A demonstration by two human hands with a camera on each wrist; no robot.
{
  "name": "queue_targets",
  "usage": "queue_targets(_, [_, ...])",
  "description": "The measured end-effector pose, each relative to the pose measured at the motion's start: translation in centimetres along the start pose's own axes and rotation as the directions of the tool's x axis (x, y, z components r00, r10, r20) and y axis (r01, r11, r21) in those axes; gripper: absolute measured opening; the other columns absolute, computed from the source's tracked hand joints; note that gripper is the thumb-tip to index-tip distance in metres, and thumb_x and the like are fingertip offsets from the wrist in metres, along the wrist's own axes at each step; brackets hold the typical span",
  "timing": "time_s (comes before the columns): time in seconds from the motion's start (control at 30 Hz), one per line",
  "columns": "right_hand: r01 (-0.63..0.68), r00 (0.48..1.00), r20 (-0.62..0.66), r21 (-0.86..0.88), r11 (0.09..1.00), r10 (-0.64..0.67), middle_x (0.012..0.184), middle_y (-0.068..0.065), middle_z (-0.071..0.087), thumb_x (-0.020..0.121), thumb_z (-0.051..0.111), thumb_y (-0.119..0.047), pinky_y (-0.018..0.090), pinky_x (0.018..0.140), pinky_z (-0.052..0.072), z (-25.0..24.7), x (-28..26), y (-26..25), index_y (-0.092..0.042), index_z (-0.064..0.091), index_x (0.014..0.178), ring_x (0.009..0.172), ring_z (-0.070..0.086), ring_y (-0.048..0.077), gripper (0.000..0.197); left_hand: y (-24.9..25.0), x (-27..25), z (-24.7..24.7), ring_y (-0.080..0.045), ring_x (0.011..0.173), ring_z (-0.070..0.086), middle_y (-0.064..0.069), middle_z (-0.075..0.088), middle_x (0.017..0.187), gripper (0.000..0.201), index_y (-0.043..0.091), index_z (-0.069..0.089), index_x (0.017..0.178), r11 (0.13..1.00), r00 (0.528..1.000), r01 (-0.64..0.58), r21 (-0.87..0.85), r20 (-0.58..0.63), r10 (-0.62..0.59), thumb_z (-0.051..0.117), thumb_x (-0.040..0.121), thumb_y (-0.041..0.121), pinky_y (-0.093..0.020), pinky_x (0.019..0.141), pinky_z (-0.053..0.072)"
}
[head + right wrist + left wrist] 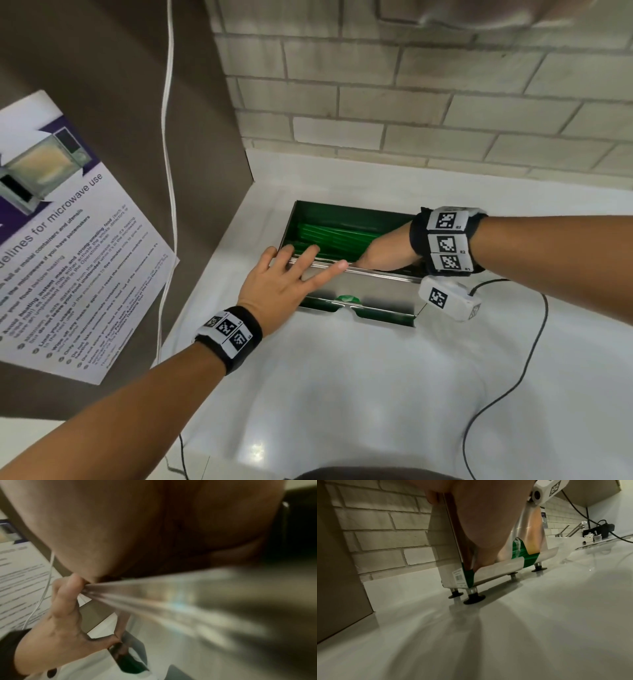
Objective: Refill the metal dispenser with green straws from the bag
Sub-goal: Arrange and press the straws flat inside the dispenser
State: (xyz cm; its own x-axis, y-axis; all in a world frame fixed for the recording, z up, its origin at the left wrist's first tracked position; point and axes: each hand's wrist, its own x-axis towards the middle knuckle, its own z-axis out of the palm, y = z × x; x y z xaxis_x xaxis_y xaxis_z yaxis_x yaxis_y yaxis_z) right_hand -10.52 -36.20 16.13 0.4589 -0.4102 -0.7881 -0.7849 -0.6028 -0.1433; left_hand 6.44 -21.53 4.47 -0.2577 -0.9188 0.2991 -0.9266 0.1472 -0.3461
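Observation:
The metal dispenser (359,291) stands open-topped on the white counter (342,394). Green straws (335,236) lie lengthwise inside it, and more green shows in its lower front slot (346,299). My left hand (291,274) rests on the front rim with its fingers straight, their tips over the opening. My right hand (383,253) reaches down into the right end of the box, its fingers hidden behind the front wall. The left wrist view shows the dispenser (447,555) on small black feet. In the right wrist view my palm (137,527) fills the frame above the steel wall (188,601). No bag is in view.
A brown panel with a microwave poster (68,240) and a white cable (169,137) stands at the left. A brick wall (411,102) runs behind the dispenser. A black cable (513,377) trails over the counter at the right. A tap (575,530) is far right.

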Motion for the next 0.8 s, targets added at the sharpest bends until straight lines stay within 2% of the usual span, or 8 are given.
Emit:
queue_targets(0.2, [0.047,0.969,-0.229,-0.186,0.981,-0.090,0.118,0.001,0.067,0.102,0.044,-0.034,0.027,0.086,0.043,-0.4,-0.3,1.2,-0.016,0.065,0.125,0.105,0.060,0.022,0.036,-0.8,0.3,-1.8,-0.030,0.106,0.064,-0.008,0.065,0.118,0.088,0.022,0.032,0.157,0.999,0.998,-0.034,0.002,-0.056,0.034,0.075,0.081,0.018,-0.045,0.100,0.036])
queue_targets(0.3, [0.132,0.944,-0.293,-0.099,0.986,-0.155,0.099,-0.002,0.067,0.098,0.057,-0.035,0.027,0.077,0.042,-1.1,0.2,2.6,-0.015,0.071,0.108,0.090,0.059,0.018,0.027,-1.6,1.2,-3.9,-0.024,0.096,0.064,-0.001,0.067,0.105,0.047,0.015,0.062,0.131,0.984,0.997,-0.067,-0.162,-0.037,0.062,0.070,0.086,0.022,-0.037,0.092,0.044])
queue_targets(0.37, [0.168,0.964,-0.219,0.074,0.983,-0.148,0.091,0.004,0.070,0.098,0.059,-0.029,0.030,0.072,0.050,-1.4,0.0,2.8,-0.007,0.074,0.102,0.079,0.062,0.021,0.027,-2.0,2.5,-5.8,-0.021,0.089,0.063,0.002,0.067,0.100,0.028,0.019,0.064,0.116,0.961,0.990,-0.055,-0.270,0.107,0.087,0.063,0.091,0.032,-0.036,0.080,0.052])
queue_targets(0.43, [0.146,0.982,-0.143,0.166,0.975,-0.122,0.082,0.008,0.068,0.099,0.058,-0.029,0.032,0.067,0.056,-1.3,-0.1,3.0,-0.006,0.072,0.093,0.070,0.061,0.023,0.028,-2.5,4.4,-7.5,-0.021,0.084,0.061,0.002,0.065,0.097,0.025,0.021,0.060,0.112,0.933,0.919,0.040,-0.359,0.380,0.107,0.053,0.097,0.039,-0.037,0.073,0.053])
queue_targets(0.5, [0.086,0.988,-0.138,0.076,0.993,-0.075,0.074,0.005,0.059,0.098,0.056,-0.034,0.032,0.066,0.054,-0.6,-0.2,2.9,-0.007,0.067,0.091,0.066,0.056,0.022,0.029,-3.1,6.7,-8.6,-0.022,0.076,0.058,-0.002,0.062,0.087,0.023,0.015,0.059,0.104,0.926,0.780,0.096,-0.365,0.606,0.157,0.050,0.098,0.036,-0.033,0.064,0.048])
queue_targets(0.63, [0.143,0.974,-0.141,-0.230,0.963,-0.178,0.110,0.011,0.069,0.105,0.043,-0.017,0.037,0.091,0.053,0.8,0.3,3.2,-0.006,0.062,0.127,0.098,0.065,0.029,0.032,-3.5,10.5,-8.8,-0.022,0.060,0.045,-0.004,0.054,0.071,0.019,0.011,0.061,0.086,0.958,0.560,0.072,-0.279,0.806,0.192,0.055,0.090,0.028,-0.029,0.054,0.038])
queue_targets(0.7, [0.117,0.974,-0.183,-0.095,0.989,-0.133,0.095,0.008,0.072,0.102,0.050,-0.026,0.036,0.082,0.056,-0.3,-0.7,3.0,-0.007,0.070,0.107,0.084,0.067,0.028,0.028,-4.0,11.7,-8.7,-0.020,0.063,0.052,-0.003,0.064,0.076,0.023,0.012,0.069,0.097,0.948,0.515,0.091,-0.306,0.829,0.218,0.059,0.088,0.032,-0.033,0.058,0.048])
queue_targets(0.8, [0.124,0.946,-0.299,-0.009,0.992,-0.121,0.090,0.007,0.077,0.095,0.062,-0.028,0.037,0.080,0.061,-1.8,-0.7,4.4,-0.009,0.073,0.099,0.082,0.074,0.027,0.022,-5.3,13.7,-9.9,-0.015,0.095,0.068,0.006,0.075,0.106,0.031,0.026,0.072,0.116,0.877,0.562,0.189,-0.442,0.781,0.272,0.066,0.091,0.044,-0.036,0.090,0.056])
